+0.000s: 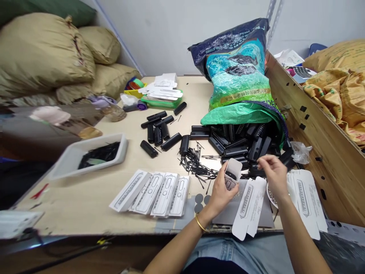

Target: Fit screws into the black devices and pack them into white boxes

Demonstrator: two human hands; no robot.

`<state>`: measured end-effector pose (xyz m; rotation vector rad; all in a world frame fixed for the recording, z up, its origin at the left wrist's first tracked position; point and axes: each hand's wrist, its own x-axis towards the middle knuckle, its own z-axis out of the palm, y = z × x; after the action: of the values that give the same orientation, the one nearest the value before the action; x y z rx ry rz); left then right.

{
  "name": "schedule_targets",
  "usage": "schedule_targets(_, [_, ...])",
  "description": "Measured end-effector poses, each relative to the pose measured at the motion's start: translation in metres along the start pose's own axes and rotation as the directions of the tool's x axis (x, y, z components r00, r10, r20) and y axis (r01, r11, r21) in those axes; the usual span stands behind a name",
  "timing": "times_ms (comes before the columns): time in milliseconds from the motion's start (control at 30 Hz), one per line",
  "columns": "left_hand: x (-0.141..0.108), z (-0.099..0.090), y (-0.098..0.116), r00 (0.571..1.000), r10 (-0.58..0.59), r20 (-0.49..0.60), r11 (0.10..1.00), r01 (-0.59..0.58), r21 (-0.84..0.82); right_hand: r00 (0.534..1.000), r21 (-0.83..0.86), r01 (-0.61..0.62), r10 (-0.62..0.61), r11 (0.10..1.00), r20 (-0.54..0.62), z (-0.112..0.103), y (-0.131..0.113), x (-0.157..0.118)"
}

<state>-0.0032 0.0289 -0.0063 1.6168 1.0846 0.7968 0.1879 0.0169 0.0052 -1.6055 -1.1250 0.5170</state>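
My left hand [221,194] is wrapped round a small white cardboard box [234,167], its end flap standing open towards me. Inside the box, something black shows. To the right, my right hand [273,173] is raised with thumb and forefinger pinched together; whatever is between them, if anything, is too small to make out. Below it lie flat unfolded boxes [247,205] with printed outlines, and a round white dish [272,196] of small bits partly hidden by my wrist. Beyond my hands are heaped black ribbed plastic cases [234,150] and loose thin black sticks [194,161].
A colourful plastic sack [239,72] spills black cases onto the table. Filled white boxes [165,194] stand in a row at left centre, near a white tray [122,152] of black sticks. A wooden side board [316,140] borders the right. Stuffed sacks [42,57] pile up at left.
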Motion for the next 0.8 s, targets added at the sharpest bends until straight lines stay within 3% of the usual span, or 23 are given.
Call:
schedule_targets(33, [0.000, 0.001, 0.001, 1.000, 0.008, -0.001, 1.000, -0.008, 0.009, 0.997, 0.134, -0.018, 0.029, 0.991, -0.076, -0.003, -0.010, -0.005])
schedule_targets(100, [-0.001, 0.003, 0.002, 1.000, 0.029, 0.000, 0.999, -0.029, 0.019, 0.995, 0.238, -0.009, 0.032, 0.971, -0.094, -0.002, -0.028, -0.016])
schedule_targets(200, [-0.001, 0.007, 0.001, 0.998, 0.062, -0.016, 0.998, -0.062, 0.007, 0.991, 0.112, 0.070, -0.082, 0.991, 0.108, 0.009, -0.039, -0.030])
schedule_targets(267, [-0.002, 0.008, -0.001, 0.996, 0.083, -0.045, 0.997, -0.083, -0.002, 0.972, 0.028, 0.126, -0.129, 0.992, 0.194, 0.017, -0.036, -0.036])
schedule_targets(367, [-0.004, 0.008, -0.003, 0.989, 0.130, -0.077, 0.991, -0.129, 0.018, 0.989, 0.077, 0.076, -0.085, 0.994, 0.117, 0.027, -0.022, -0.039])
schedule_targets(500, [-0.005, 0.004, -0.005, 0.987, 0.163, 0.003, 0.987, -0.163, 0.013, 0.996, 0.179, -0.013, -0.004, 0.984, 0.092, 0.054, -0.009, -0.044])
schedule_targets(567, [-0.004, 0.001, -0.006, 0.989, 0.144, 0.030, 0.988, -0.142, -0.059, 0.993, 0.116, 0.118, -0.121, 0.986, 0.016, 0.067, -0.008, -0.052])
schedule_targets(667, [-0.003, -0.001, -0.006, 0.990, 0.138, 0.041, 0.978, -0.130, -0.166, 0.925, 0.028, 0.379, -0.379, 0.925, -0.007, 0.075, -0.010, -0.063])
schedule_targets(800, [-0.003, -0.001, -0.006, 0.990, 0.127, 0.055, 0.981, -0.117, -0.153, 0.934, 0.047, 0.359, -0.358, 0.932, -0.019, 0.069, -0.010, -0.063])
